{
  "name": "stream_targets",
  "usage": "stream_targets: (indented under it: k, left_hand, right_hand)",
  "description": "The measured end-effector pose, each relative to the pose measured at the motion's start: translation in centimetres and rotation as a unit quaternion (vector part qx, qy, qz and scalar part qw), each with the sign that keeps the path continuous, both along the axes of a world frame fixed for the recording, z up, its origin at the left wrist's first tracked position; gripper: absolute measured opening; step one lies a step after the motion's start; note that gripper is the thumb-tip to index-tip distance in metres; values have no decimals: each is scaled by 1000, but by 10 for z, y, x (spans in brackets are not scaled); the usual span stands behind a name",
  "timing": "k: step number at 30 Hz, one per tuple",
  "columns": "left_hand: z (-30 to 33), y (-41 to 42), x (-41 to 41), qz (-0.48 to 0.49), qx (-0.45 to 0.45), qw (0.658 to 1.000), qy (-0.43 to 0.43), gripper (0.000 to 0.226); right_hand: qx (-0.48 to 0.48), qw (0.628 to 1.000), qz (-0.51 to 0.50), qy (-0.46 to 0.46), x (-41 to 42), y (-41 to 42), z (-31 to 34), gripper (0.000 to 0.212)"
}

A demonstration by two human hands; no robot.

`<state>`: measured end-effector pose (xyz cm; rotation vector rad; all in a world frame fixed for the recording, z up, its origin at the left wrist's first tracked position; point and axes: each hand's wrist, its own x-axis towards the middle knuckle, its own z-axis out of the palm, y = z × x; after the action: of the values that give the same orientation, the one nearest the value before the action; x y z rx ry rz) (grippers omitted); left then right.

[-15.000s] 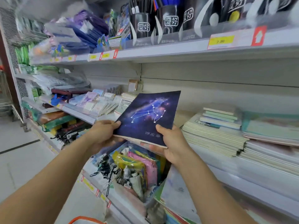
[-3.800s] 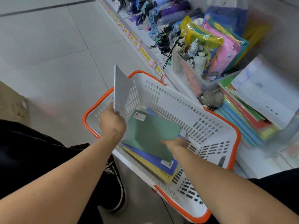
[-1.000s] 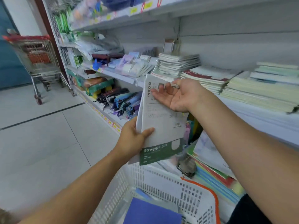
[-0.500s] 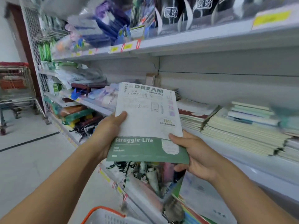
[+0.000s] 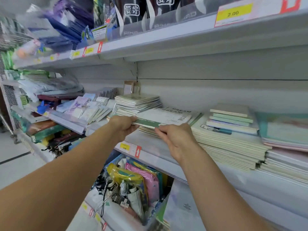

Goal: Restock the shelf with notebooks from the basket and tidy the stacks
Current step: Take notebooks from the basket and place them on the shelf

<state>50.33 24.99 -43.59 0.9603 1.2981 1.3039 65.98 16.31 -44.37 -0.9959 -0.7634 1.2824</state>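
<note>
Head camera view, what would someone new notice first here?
Two hands, left and right, grip a white and green notebook lying flat on a short stack on the middle shelf. Taller notebook stacks sit to its right, and a yellow price tag marks the shelf above.

Left hand (image 5: 122,126) fingers hidden under notebook (image 5: 164,116) — upper-shelf goods (image 5: 55,29) blurred.

Left hand (image 5: 124,125) and right hand (image 5: 175,135) grip a white-green notebook (image 5: 164,118) lying flat atop a stack (image 5: 148,130) on the shelf (image 5: 155,147).
</note>
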Motion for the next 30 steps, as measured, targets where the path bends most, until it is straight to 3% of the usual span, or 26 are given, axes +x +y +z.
stream_targets:
  k: [3, 6, 10, 12, 17, 19, 21, 22, 24, 26, 27, 29, 30]
  left_hand:
    - [-13, 14, 6, -17, 15, 1000, -14, 25]
    - [-19, 24, 9, -5, 28, 999, 41, 34]
    - [-14, 28, 21, 25, 26, 967, 253, 47]
    - [-13, 26, 33, 24, 37, 948, 314, 47]
    - [-18, 21, 51, -26, 34, 939, 342, 53]
    - [-16, 13, 46, -6, 70, 932, 357, 52]
    - [-19, -1, 32, 41, 150, 918, 364, 53]
    - [-24, -12, 23, 63, 197, 914, 349, 50]
    - [-42, -44, 2, 82, 269, 913, 296, 34]
    - [-83, -81, -19, 96, 271, 918, 275, 19]
    - [-113, -99, -33, 105, 242, 922, 282, 14]
    - [-187, -139, -65, 106, 104, 945, 291, 10]
    - [-228, -161, -80, 90, 0, 955, 284, 10]
  right_hand:
    - [11, 994, -70, -84, -2, 15, -15, 22]
    - [24, 985, -95, -145, -8, 25, -25, 37]
    - [47, 982, -95, -154, -7, 29, -30, 37]
    - [50, 981, -89, -163, -7, 30, -30, 42]
    - [15, 987, -94, -128, -3, 29, -24, 46]
    - [20, 985, -95, -141, -4, 24, -23, 62]
    - [55, 963, -126, -233, -14, 15, -27, 84]
    - [103, 940, -159, -282, -22, 7, -30, 86]
    - [260, 884, -198, -334, -42, -12, -45, 58]
    - [341, 854, -136, -368, -64, -30, -79, 15]
    - [329, 860, -77, -383, -76, -37, -103, 10]
    - [194, 889, 101, -401, -93, -53, -165, 17]
    - [80, 885, 217, -405, -97, -63, -201, 17]
